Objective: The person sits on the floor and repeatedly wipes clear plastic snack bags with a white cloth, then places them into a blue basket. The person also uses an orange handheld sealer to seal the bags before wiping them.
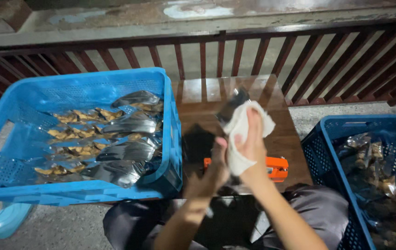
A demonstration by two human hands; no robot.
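Two hands working above wooden table: right hand pinching white cloth against clear bag, left hand clasping bag's lower edge. Wiping under way; packed bags filling light blue crate left of table.

Dim scene, light falling from above and ahead. Glare is bouncing off the table top and off the shiny bags in the left crate. Both hands are blurring; the left hand is sitting in shadow, the right hand catching more light. Lap and right crate are sinking into dark. Railing bars are fanning outward near the edges.
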